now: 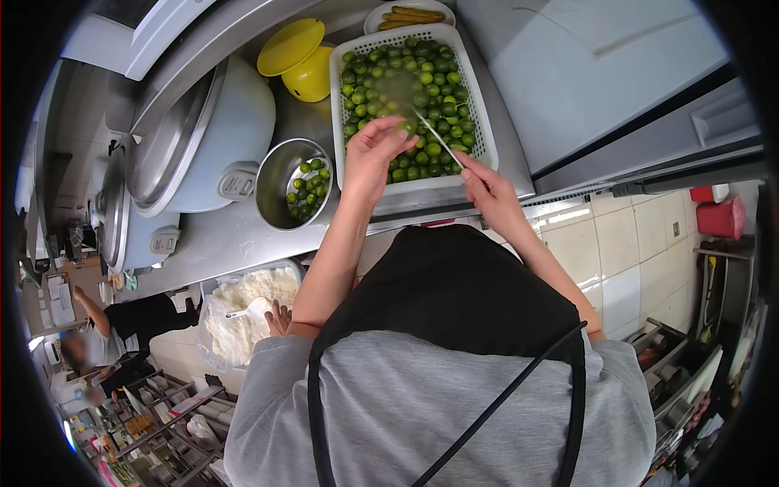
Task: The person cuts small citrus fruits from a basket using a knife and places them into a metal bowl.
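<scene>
A white perforated basket (334,105) full of small green limes (442,85) stands on the counter in front of me. Over its near part, the fingers of my left hand (375,154) are closed in a pinch on a small lime (408,130). My right hand (487,191), at the basket's near right edge, grips a thin knife (438,138) whose tip points up and left over the limes. A steel pot (268,195) with several limes inside sits left of the basket. A blurry patch covers some limes in the middle.
Left of the pot stand large rice cookers (251,114). A yellow container (308,77) and a plate (375,18) of long brownish food lie beyond. Another person's hand (278,318) is at a tub of white powder (219,325). A person (122,333) stands farther left.
</scene>
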The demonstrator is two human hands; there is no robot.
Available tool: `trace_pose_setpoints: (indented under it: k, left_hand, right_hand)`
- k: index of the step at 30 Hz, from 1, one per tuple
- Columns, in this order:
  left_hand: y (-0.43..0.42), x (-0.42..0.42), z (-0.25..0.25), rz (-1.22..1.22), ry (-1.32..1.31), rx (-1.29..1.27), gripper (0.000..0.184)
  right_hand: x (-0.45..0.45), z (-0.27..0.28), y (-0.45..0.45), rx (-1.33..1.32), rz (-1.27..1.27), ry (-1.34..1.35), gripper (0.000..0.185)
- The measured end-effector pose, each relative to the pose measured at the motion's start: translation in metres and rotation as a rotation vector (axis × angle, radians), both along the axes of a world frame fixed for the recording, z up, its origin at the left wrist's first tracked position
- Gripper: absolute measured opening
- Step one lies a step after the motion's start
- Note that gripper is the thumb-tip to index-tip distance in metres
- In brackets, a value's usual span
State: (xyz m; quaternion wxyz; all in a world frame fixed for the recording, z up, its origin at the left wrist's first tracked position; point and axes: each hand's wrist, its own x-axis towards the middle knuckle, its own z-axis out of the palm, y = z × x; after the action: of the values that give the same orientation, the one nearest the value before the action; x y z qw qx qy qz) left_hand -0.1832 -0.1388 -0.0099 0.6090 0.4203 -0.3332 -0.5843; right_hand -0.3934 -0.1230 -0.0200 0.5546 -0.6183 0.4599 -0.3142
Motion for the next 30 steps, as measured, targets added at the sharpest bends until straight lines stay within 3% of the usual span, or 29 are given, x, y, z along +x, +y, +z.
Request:
trace_pose_setpoints:
  k: [5,11,21,24,26,30]
  left_hand:
    - [-0.001,-0.003,0.009,-0.013,-0.024,-0.038,0.022]
    - [-0.006,-0.002,-0.002,0.064,-0.097,-0.043,0.027]
    - [-0.004,-0.014,-0.007,0.026,-0.236,-0.071,0.024]
    - [-0.003,-0.010,-0.009,-0.013,-0.122,-0.056,0.020]
    - [-0.004,-0.002,-0.010,-0.036,0.198,0.074,0.018]
    - [-0.002,0.037,-0.012,0.017,0.252,0.047,0.025]
  right_hand:
    - [-0.005,0.009,0.001,0.140,-0.029,0.037,0.034]
    - [-0.001,0.018,0.014,-0.125,0.002,-0.002,0.033]
    - [0.004,0.020,0.003,-0.251,-0.001,0.046,0.032]
    - [0.006,0.017,0.003,-0.286,-0.006,0.023,0.032]
    - [0.007,0.015,0.002,-0.301,0.001,0.020,0.032]
    - [0.004,0.013,0.003,-0.221,0.063,0.066,0.032]
